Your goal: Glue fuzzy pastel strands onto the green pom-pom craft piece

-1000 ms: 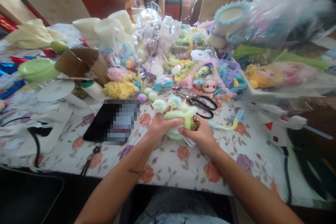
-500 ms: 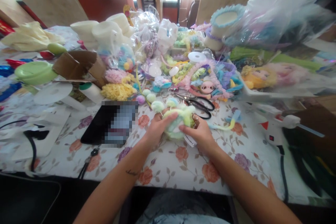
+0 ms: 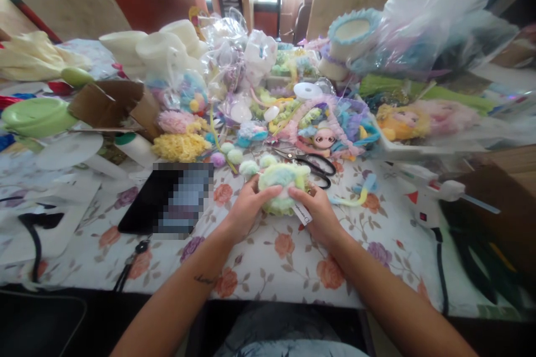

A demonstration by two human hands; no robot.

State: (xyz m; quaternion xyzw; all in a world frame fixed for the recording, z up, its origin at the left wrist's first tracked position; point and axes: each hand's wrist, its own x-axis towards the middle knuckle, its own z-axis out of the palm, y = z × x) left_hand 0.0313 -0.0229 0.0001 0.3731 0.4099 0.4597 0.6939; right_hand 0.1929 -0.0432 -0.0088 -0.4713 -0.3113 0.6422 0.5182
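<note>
Head view shows both hands meeting over the middle of the tabletop, a little nearer its near edge than its far one. The left hand (image 3: 247, 203) and the right hand (image 3: 319, 213) hold a fluffy pom-pom bundle (image 3: 281, 184) between them. The fingers (image 3: 268, 192) of the left hand curl around the bundle's left side, closed on it, with the thumb lying across its front. The fingers of the right hand close on its right side, fingertips pressing into the fuzz from below and beside. The bundle sits just above the flowered cloth, between the two palms, touching both.

It is a soft, rounded mass of pale green and yellow chenille with light blue patches. A smaller mint pom-pom (image 3: 249, 167) sticks out at its upper left. A white paper tag (image 3: 302, 213) hangs from its lower right, against the right thumb.

Black scissors (image 3: 312, 166) lie just beyond the bundle toward the far edge. A dark tablet (image 3: 167, 198) lies to its left, well apart from the left hand. A white glue gun (image 3: 431, 198) rests toward the right edge.
</note>
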